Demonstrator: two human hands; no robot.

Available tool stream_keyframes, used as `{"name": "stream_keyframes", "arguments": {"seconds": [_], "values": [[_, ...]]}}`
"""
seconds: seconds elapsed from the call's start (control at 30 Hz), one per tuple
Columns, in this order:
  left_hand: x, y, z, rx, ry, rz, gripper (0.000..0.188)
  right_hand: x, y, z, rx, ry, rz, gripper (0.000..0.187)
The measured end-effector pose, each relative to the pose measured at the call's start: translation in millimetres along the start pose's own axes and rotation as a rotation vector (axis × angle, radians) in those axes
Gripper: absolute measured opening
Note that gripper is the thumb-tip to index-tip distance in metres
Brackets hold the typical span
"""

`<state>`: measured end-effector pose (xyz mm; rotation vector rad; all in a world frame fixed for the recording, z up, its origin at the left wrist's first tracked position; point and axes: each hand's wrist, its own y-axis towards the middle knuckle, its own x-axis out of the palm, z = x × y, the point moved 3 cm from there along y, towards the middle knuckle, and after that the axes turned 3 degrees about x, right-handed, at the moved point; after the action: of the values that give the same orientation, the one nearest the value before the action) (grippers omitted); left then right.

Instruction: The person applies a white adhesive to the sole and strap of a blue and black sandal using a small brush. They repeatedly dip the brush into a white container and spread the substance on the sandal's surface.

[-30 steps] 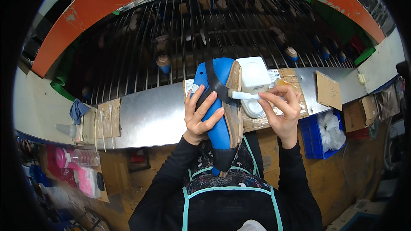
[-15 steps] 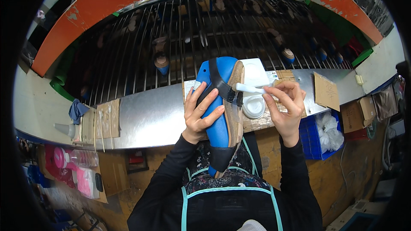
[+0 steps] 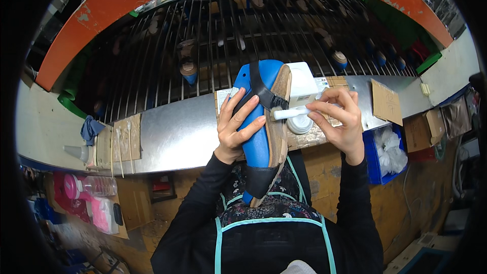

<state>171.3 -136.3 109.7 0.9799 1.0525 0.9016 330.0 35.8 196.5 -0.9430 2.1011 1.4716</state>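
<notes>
My left hand (image 3: 237,124) is closed round a sandal (image 3: 277,137) on a blue shoe last (image 3: 257,147), held tilted on its side above my lap. Black straps cross the last, and the brown sole side faces right. Between the thumb and fingers of my right hand (image 3: 339,119) is a small white brush (image 3: 290,113), its tip at the sole edge near the black strap. Just beyond the brush stand a round white pot (image 3: 300,124) and a white square container (image 3: 300,81).
Behind the metal ledge (image 3: 167,137) runs a barred rack (image 3: 152,71) carrying several sandals on lasts. Cotton-tipped sticks (image 3: 119,144) lie on cardboard at left. A blue crate (image 3: 374,160) with plastic bags stands below right. Cardboard (image 3: 386,102) leans at the ledge's right.
The brush tip has moved slightly left and down along the sole edge, with my right hand following. My left hand keeps its hold on the last.
</notes>
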Motion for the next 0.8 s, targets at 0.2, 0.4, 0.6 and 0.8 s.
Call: {"name": "stream_keyframes", "arguments": {"seconds": [0.2, 0.4, 0.6, 0.8], "values": [[3.7, 2.0, -2.2, -0.024, -0.073, 0.075, 0.046, 11.1, -7.2, 9.9, 0.123, 0.151, 0.151, 0.017], [1.4, 0.8, -7.4, -0.007, -0.039, 0.174, 0.045, 28.3, -40.0, 1.2, 0.306, 0.510, -0.031, 0.017], [-1.1, -1.5, -5.8, 0.012, 0.041, 0.146, 0.043, 30.6, -52.4, -16.1, 0.407, 0.409, 0.079, 0.017], [-3.3, -4.4, -5.8, 0.025, 0.087, 0.117, 0.042, 29.4, -44.1, -27.1, 0.294, 0.090, 0.163, 0.020]]}}
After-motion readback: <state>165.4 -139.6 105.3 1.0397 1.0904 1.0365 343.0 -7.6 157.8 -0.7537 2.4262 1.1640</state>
